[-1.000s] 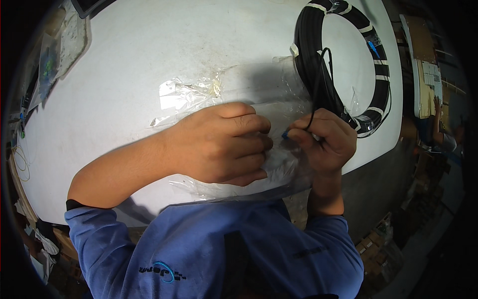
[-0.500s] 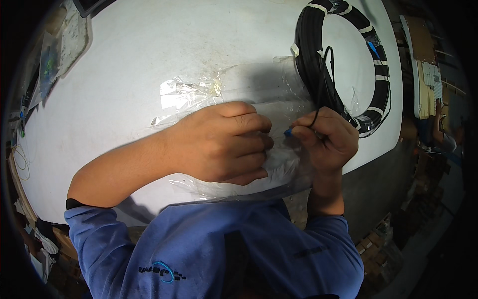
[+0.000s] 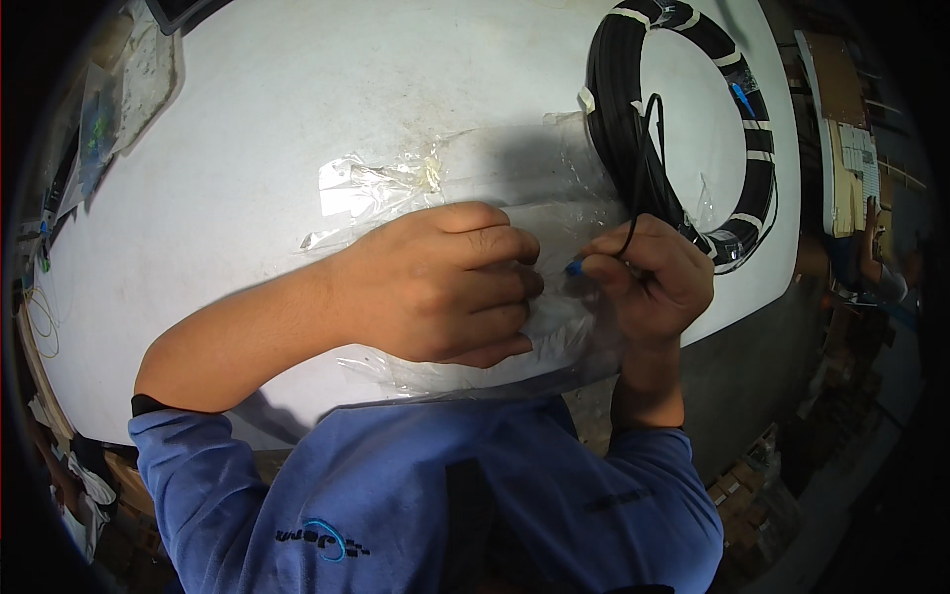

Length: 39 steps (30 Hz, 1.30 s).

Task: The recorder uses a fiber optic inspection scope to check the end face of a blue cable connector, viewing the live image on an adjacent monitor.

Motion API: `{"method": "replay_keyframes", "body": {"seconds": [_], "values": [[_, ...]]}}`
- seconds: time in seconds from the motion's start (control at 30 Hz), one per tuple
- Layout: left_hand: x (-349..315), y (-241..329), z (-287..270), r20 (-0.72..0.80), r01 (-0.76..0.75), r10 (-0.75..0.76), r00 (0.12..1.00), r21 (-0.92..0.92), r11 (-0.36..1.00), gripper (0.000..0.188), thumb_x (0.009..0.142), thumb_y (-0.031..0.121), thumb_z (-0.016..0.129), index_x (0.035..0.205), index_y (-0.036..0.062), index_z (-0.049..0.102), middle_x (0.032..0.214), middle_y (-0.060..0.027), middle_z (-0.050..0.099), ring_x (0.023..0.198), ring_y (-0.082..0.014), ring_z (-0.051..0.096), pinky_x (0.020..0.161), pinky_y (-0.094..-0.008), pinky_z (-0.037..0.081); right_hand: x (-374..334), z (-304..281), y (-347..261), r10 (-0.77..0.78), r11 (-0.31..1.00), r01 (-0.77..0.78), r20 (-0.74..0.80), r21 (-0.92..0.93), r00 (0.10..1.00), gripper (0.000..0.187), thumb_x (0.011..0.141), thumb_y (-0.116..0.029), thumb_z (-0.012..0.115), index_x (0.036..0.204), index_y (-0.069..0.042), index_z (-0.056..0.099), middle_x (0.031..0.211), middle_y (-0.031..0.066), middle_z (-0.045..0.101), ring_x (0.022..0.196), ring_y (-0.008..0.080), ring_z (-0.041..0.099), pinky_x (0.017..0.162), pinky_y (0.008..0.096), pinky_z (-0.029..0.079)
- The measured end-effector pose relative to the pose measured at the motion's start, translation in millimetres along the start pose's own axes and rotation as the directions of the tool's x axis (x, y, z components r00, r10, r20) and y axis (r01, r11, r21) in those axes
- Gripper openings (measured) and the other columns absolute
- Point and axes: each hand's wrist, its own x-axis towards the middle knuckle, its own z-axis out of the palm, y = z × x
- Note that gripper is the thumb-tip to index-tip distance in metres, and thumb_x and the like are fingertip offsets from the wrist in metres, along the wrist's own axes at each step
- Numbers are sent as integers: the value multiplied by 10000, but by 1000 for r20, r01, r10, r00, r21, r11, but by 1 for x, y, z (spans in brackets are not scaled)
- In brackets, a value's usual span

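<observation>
Just a little has moved since a second ago: the right hand [image 3: 658, 277] has slid a tiny bit to the right, and the blue tip [image 3: 574, 267] has gone with it, while the left hand [image 3: 445, 282] looks the same. The right hand pinches the black cable [image 3: 633, 223] close to the blue tip, perhaps because the tip is so small and a pinch leaves its end poking out. That cable loops up beside the big black coil [image 3: 616, 89], which lies near the hand on the white table [image 3: 247, 129], maybe so the cable can bend without pulling tight. White bands [image 3: 760, 155] seem to keep the coil bundled. The left hand curls its fingers over the clear plastic [image 3: 391, 178]; I cannot tell if it grips anything.
</observation>
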Motion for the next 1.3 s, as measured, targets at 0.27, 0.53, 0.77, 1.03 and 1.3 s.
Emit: {"method": "replay_keyframes", "body": {"seconds": [0.27, 0.53, 0.77, 1.03, 1.3], "values": [[-2, 0, 1, -14, 15, -15, 1000, -5, 1000, 218, 822, 253, 838, 824, 56, 746, 967, -71, 769, 1016, -281, 716, 837, -376, 574, 0, 2, 0, -8, 1000, 8, 15, 30, 1000, 246, 782, -142, 938, 882, -25, 747, 761, 78, 706, 628, 134, 669, 523, 252, 494], [2, -5, -2, 10, -2, 2, 1000, 9, 1000, 209, 837, 258, 831, 828, 65, 751, 959, -61, 771, 1018, -278, 712, 839, -374, 572, 5, 0, 2, 21, 1000, -20, -2, 20, 1000, 247, 784, -135, 937, 867, -20, 735, 759, 71, 710, 627, 140, 669, 524, 255, 492], [1, -6, -4, -31, 30, -31, 999, -30, 999, 167, 816, 209, 843, 854, 65, 768, 948, -52, 769, 999, -276, 712, 826, -369, 573, 12, 1, -7, 166, 980, -175, 96, 93, 981, 177, 866, -56, 879, 897, -9, 711, 799, 86, 731, 664, 121, 673, 576, 246, 518], [-9, -37, -31, -136, 437, -475, 870, -235, 868, 106, 809, 95, 805, 856, 11, 761, 938, -112, 759, 938, -287, 709, 840, -365, 577, 89, 19, -8, 470, 353, -643, 465, 680, 750, 217, 1061, -234, 687, 1064, -18, 678, 939, 66, 699, 733, 132, 643, 679, 285, 530], [12, -79, -36, -147, 396, -863, 484, -842, 366, 433, 1055, 262, 697, 1372, -30, 660, 1232, -109, 762, 1033, -139, 702, 953, -289, 550, 145, 58, 15, 458, 191, -494, 368, 848, 809, 395, 1144, -309, 525, 1447, -57, 516, 1010, -1, 656, 865, 80, 610, 815, 274, 501]]}}
